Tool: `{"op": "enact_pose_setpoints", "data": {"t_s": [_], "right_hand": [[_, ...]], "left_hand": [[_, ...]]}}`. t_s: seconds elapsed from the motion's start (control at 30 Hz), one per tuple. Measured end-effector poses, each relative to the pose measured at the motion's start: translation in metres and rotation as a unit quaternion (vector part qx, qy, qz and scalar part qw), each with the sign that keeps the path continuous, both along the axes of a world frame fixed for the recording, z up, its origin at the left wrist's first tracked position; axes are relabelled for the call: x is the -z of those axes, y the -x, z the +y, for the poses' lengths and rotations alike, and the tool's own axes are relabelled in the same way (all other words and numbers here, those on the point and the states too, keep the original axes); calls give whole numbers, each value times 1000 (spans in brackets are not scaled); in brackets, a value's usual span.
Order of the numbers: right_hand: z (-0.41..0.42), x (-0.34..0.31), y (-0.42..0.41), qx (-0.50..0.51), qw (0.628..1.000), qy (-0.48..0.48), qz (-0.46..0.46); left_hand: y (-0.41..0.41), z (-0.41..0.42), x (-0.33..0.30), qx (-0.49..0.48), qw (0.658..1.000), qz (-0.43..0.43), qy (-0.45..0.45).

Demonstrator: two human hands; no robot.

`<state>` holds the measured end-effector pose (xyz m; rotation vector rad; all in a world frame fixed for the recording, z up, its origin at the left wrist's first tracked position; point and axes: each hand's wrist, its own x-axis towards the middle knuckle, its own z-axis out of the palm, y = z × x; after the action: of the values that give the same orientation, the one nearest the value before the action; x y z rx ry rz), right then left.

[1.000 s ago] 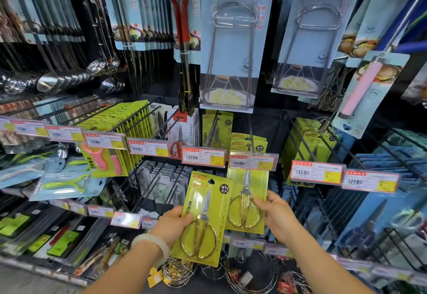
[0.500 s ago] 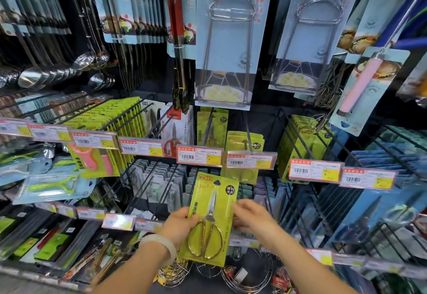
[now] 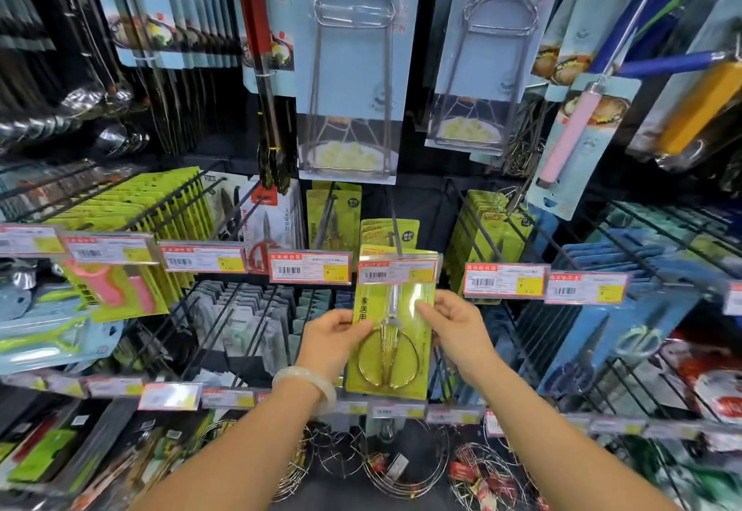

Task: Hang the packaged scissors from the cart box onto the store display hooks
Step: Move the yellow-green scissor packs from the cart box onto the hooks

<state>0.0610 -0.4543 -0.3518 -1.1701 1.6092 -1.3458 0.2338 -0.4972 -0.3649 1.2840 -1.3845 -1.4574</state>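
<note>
Hanging step: our left hand (image 3: 333,336) and right hand (image 3: 455,324) pinch the scissors pack (image 3: 391,334), top behind the price tag (image 3: 396,269). Next, we judge, thread its hole onto the hook (image 3: 395,229).

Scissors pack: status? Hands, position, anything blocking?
Left hand and right hand both pinch the scissors pack by its sides. Pack upright, its top behind the price tag at the hook's tip. Whether it is threaded: cannot tell.
</note>
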Motion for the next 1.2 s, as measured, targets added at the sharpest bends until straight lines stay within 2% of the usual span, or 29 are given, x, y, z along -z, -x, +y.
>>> {"op": "enact_pose_setpoints", "data": {"t_s": [0.37,0.5,0.6,0.67,0.8,0.93,1.07,1.2], "right_hand": [[-15,20,-5,56,996,-54,-34],[-35,17,-5,54,994,-90,27],[-42,22,-1,63,984,-141,84],[-34,28,6,60,977,-173,107],[-3,30,28,12,941,-272,202],[34,38,69,-12,894,-325,309],[85,41,119,1,853,-328,405],[153,40,183,47,795,-332,505]], "left_hand": [[2,-14,19,-7,998,-49,-33],[14,-29,20,-17,996,-84,-35],[20,-37,19,-16,989,-143,-44],[25,-34,23,19,976,-210,-55],[48,-16,35,161,912,-377,-9],[101,18,29,269,808,-504,141],[171,56,16,345,720,-548,250],[254,107,5,412,664,-534,322]]}}
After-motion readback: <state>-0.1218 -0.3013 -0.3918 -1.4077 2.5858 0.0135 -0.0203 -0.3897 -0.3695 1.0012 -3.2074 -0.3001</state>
